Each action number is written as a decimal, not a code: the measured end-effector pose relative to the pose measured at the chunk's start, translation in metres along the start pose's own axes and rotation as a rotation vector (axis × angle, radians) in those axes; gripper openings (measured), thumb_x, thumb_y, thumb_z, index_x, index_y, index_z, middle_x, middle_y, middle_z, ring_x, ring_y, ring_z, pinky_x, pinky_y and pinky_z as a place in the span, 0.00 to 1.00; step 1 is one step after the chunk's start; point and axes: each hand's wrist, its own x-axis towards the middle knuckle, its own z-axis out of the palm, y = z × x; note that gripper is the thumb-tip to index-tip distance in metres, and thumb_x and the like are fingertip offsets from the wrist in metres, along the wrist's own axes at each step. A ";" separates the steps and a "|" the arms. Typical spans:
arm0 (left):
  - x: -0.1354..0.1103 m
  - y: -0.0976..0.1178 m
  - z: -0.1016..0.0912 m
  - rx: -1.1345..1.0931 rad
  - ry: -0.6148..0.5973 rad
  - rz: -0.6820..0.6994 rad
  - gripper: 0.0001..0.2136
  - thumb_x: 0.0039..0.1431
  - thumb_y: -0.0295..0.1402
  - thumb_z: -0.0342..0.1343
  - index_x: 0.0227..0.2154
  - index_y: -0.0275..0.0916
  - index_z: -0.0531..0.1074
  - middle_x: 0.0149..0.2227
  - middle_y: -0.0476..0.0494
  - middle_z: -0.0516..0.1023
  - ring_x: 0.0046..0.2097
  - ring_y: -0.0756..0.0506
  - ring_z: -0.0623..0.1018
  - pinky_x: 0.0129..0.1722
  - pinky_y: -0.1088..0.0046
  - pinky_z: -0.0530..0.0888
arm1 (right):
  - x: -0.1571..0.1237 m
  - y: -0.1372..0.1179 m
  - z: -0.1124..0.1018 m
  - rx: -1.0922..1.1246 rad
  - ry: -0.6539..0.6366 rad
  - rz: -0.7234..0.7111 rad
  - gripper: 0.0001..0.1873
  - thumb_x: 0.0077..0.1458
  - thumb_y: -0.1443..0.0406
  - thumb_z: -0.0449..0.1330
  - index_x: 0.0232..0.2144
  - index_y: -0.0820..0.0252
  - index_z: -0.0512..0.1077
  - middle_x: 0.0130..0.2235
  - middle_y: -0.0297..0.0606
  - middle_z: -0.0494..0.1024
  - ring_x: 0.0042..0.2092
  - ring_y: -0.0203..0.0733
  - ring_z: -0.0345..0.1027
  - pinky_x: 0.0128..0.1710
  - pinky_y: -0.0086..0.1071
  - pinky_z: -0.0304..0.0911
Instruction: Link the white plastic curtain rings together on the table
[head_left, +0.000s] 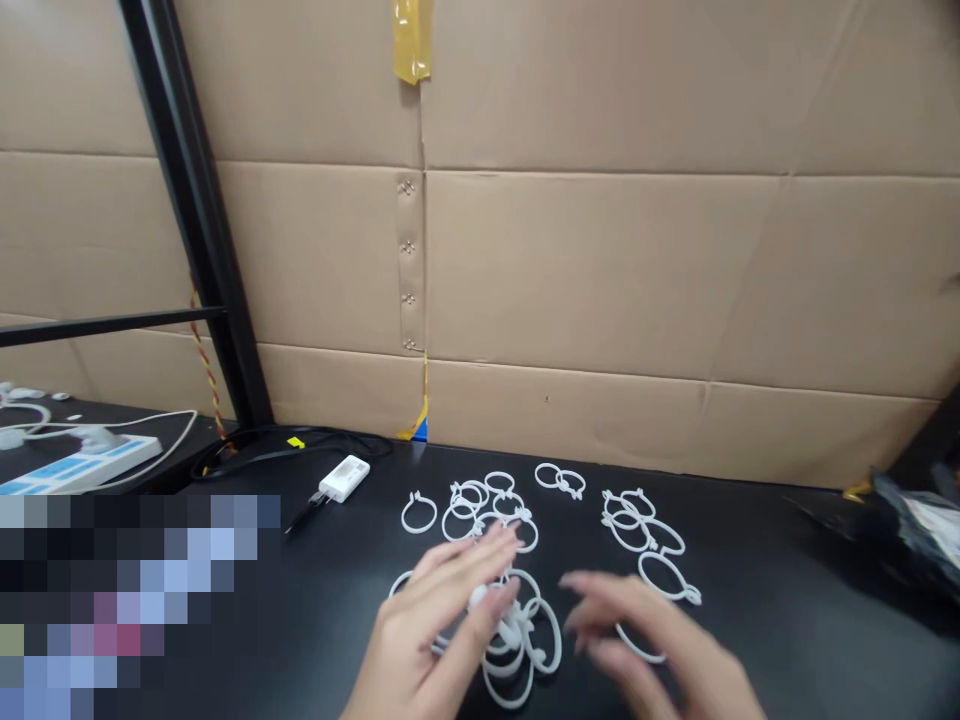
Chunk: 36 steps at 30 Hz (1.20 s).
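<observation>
- White plastic rings [517, 630], a linked cluster lying on the black surface [750, 560] between both hands; looser rings [643, 525] scattered just beyond
- Left hand [435, 625]: palm down, fingers extended over the cluster, touching it; grip appears loose, blurred
- Right hand [660, 650]: beside the cluster, fingers spread, grip released, holding nothing
- Handling note: pin the cluster with one hand, tease out one ring at a time to avoid tangling

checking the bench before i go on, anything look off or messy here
Nothing damaged or spilled. The white rings lie scattered loose on the black table, some tangled under the left hand. The yellow tape on the cardboard wall hangs crooked.
</observation>
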 end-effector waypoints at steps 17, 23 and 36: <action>-0.013 -0.019 0.018 0.519 -0.154 0.130 0.19 0.62 0.35 0.51 0.53 0.31 0.65 0.52 0.35 0.73 0.54 0.39 0.72 0.47 0.58 0.74 | 0.032 0.113 -0.056 -0.551 -0.236 0.495 0.15 0.39 0.55 0.65 0.16 0.56 0.64 0.23 0.36 0.70 0.24 0.42 0.62 0.23 0.33 0.52; -0.014 -0.016 0.022 0.576 -0.299 0.098 0.28 0.60 0.45 0.51 0.56 0.29 0.61 0.57 0.31 0.67 0.57 0.35 0.68 0.47 0.57 0.74 | 0.034 0.109 -0.055 -0.449 -0.261 0.523 0.16 0.42 0.58 0.62 0.15 0.55 0.60 0.18 0.32 0.68 0.22 0.39 0.59 0.22 0.32 0.49; -0.016 -0.013 0.028 0.143 -0.686 -0.179 0.33 0.61 0.47 0.49 0.62 0.31 0.51 0.63 0.32 0.50 0.63 0.34 0.51 0.57 0.49 0.57 | 0.049 0.061 -0.060 0.017 -0.303 0.496 0.16 0.49 0.54 0.61 0.20 0.59 0.70 0.21 0.30 0.67 0.24 0.34 0.54 0.24 0.30 0.51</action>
